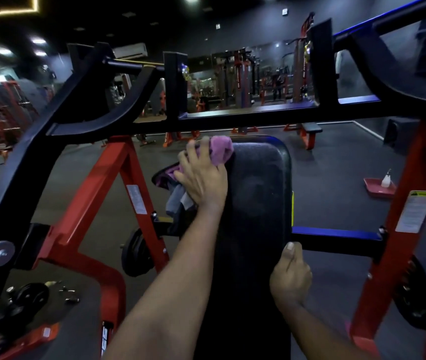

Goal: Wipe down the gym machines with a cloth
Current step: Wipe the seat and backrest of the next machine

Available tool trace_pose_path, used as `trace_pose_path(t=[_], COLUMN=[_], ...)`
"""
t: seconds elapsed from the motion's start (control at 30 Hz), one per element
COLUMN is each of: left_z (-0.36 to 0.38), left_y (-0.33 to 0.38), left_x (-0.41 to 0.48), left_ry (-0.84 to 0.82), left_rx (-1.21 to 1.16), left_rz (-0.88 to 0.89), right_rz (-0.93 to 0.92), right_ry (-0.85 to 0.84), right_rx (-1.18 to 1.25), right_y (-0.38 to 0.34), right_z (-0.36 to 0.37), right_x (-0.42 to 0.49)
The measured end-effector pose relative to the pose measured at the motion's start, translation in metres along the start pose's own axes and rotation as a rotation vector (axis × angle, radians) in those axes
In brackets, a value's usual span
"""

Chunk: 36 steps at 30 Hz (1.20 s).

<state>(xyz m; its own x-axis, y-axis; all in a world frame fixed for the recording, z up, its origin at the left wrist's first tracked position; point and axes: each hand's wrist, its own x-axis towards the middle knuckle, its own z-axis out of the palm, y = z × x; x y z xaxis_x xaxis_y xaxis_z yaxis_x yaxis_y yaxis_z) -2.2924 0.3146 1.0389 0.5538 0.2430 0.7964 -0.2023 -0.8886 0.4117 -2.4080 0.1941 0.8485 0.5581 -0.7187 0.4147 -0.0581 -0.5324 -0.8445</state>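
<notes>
The left hand (201,178) holds the bunched pink cloth (221,149) against the upper left edge of the machine's black back pad (258,193), with its fingers curled over the cloth. The right hand (291,278) grips the pad's right edge lower down, thumb on its face. Beyond, a spray bottle (386,179) stands in a red tray (375,189) on the floor.

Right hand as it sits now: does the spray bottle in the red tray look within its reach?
Probably not. The right hand grips the edge of the pad, and the spray bottle stands in the red tray on the floor beyond the black crossbar.
</notes>
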Motion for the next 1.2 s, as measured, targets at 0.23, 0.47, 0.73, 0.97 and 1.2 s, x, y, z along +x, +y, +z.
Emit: trace_pose_path(t=[0.23, 0.47, 0.73, 0.97, 1.2], left_z=[-0.004, -0.033, -0.041, -0.014, -0.005], left_y=[-0.005, 0.007, -0.006, 0.016, 0.095], left_x=[-0.096, -0.094, -0.065, -0.125, -0.015], left_ry=[-0.124, -0.246, -0.186, -0.126, -0.072], left_rx=[-0.026, -0.197, 0.272, 0.122, 0.16], left_rz=[0.219, 0.163, 0.421, 0.243, 0.298], right_rz=[-0.016, -0.022, 0.015, 0.009, 0.015], right_ry=[0.019, 0.008, -0.012, 0.001, -0.01], right_rx=[0.063, 0.135, 0.166, 0.171, 0.163], right_y=[0.003, -0.001, -0.002, 0.002, 0.004], right_z=[0.001, -0.003, -0.004, -0.005, -0.001], right_x=[0.003, 0.001, 0.003, 0.003, 0.003])
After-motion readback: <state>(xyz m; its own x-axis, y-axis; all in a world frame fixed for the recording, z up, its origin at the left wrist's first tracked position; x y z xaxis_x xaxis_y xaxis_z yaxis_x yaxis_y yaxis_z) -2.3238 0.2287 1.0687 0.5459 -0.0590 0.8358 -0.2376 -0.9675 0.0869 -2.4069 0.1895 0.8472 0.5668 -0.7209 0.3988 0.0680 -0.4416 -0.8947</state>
